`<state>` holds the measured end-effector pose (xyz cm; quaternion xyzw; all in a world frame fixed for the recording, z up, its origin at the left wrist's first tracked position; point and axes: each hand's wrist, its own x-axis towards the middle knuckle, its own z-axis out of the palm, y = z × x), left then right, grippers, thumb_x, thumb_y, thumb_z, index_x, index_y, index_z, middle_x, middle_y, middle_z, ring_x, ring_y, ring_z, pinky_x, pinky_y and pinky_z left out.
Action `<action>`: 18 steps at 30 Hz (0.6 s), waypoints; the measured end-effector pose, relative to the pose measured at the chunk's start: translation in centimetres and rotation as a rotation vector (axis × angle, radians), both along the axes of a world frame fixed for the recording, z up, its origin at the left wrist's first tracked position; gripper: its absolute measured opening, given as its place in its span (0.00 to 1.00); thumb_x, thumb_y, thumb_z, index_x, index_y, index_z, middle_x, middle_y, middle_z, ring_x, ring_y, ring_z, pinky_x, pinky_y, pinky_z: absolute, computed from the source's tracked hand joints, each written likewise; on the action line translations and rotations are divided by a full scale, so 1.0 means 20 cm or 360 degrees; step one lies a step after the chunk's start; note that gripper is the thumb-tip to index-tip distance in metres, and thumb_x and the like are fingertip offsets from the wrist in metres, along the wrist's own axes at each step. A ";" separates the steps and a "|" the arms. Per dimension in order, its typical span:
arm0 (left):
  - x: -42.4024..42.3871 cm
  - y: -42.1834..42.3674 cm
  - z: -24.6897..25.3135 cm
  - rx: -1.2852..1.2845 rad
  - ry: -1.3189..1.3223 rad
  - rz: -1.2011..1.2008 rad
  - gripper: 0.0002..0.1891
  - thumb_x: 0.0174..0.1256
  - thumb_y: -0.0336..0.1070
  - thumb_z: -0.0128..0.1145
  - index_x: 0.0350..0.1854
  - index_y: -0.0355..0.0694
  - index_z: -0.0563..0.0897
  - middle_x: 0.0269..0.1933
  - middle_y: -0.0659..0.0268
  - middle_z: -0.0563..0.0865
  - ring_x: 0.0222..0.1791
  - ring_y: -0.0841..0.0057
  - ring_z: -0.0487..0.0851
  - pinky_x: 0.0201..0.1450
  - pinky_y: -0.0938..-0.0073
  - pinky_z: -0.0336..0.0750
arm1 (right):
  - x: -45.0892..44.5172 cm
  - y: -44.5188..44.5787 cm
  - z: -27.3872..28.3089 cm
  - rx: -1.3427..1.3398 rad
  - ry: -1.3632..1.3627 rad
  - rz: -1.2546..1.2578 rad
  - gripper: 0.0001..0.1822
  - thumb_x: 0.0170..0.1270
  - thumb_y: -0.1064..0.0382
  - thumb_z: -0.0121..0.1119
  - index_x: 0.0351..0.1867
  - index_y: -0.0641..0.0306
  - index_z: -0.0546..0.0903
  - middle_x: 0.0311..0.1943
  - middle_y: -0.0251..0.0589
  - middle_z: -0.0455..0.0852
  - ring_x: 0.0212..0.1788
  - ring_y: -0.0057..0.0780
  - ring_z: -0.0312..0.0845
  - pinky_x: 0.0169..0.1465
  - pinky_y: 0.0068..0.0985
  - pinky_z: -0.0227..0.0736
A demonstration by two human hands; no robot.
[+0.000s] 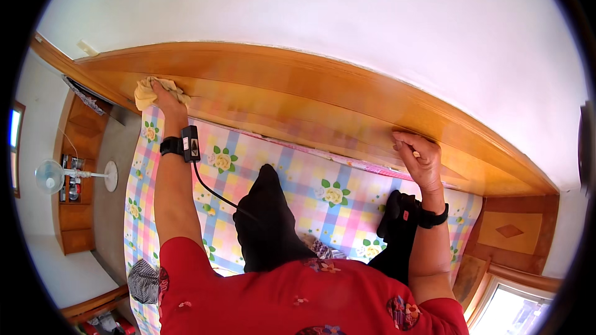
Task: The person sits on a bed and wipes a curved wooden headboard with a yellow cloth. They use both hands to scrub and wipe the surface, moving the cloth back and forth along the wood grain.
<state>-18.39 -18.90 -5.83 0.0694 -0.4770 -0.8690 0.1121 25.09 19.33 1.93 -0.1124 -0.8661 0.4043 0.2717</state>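
Observation:
My left hand [167, 102] holds a crumpled yellow cloth [146, 93] against the left end of a varnished wood panel [260, 83] that runs along the foot of the white wall. My right hand [421, 158] is at the panel farther right, its fingers curled in and nothing visible in them. Whether its knuckles press on the wood I cannot tell. Below the panel lies a checked, flowered bed cover [302, 172]. A black strap with a small cabled box [190, 143] sits on my left wrist, and another black strap [433, 216] circles the right.
My black-clad legs [265, 228] rest on the bed cover. Striped fabric [143, 281] lies at the bed's left edge. Beyond it stand a pedestal fan [50, 177] and a wooden cabinet [77, 239]. Wooden panelling [510, 230] and a bright window [507, 309] are at the right.

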 end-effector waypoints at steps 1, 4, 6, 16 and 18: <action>-0.04 -0.05 -0.12 0.0013 -0.0128 -0.0068 0.27 0.70 0.58 0.50 0.63 0.45 0.70 0.57 0.70 0.76 0.52 0.75 0.76 0.55 0.73 0.73 | 0.00 0.00 0.00 -0.0007 -0.0016 -0.0015 0.08 0.60 0.76 0.61 0.40 0.66 0.85 0.31 0.40 0.88 0.31 0.21 0.85 0.37 0.17 0.79; -0.10 -0.16 -0.46 0.0046 -0.0225 -0.0267 0.27 0.70 0.61 0.47 0.61 0.46 0.71 0.56 0.70 0.77 0.51 0.74 0.77 0.54 0.70 0.74 | 0.00 -0.01 0.00 -0.0077 -0.0053 -0.0043 0.08 0.60 0.76 0.60 0.40 0.67 0.86 0.31 0.40 0.89 0.32 0.22 0.85 0.38 0.18 0.79; -0.10 -0.21 -0.65 0.0110 -0.0374 -0.0519 0.27 0.69 0.63 0.46 0.60 0.48 0.72 0.54 0.68 0.78 0.50 0.72 0.78 0.54 0.65 0.75 | -0.01 -0.02 0.00 -0.0037 -0.0056 -0.0053 0.08 0.60 0.76 0.60 0.39 0.67 0.86 0.31 0.40 0.89 0.32 0.22 0.85 0.38 0.18 0.79; 0.36 0.18 -1.34 0.0309 -0.1152 -0.0551 0.32 0.63 0.71 0.46 0.59 0.53 0.71 0.61 0.64 0.73 0.58 0.61 0.73 0.58 0.49 0.72 | -0.01 -0.01 -0.02 -0.0151 -0.0070 -0.0082 0.07 0.60 0.76 0.60 0.39 0.68 0.85 0.32 0.41 0.89 0.32 0.24 0.86 0.38 0.20 0.80; 0.36 0.18 -1.32 0.0349 -0.1076 -0.0591 0.35 0.60 0.74 0.47 0.63 0.57 0.70 0.62 0.66 0.73 0.58 0.63 0.72 0.58 0.48 0.71 | -0.01 -0.01 -0.02 -0.0123 -0.0089 -0.0085 0.07 0.60 0.76 0.60 0.39 0.68 0.85 0.33 0.41 0.89 0.32 0.23 0.86 0.37 0.20 0.80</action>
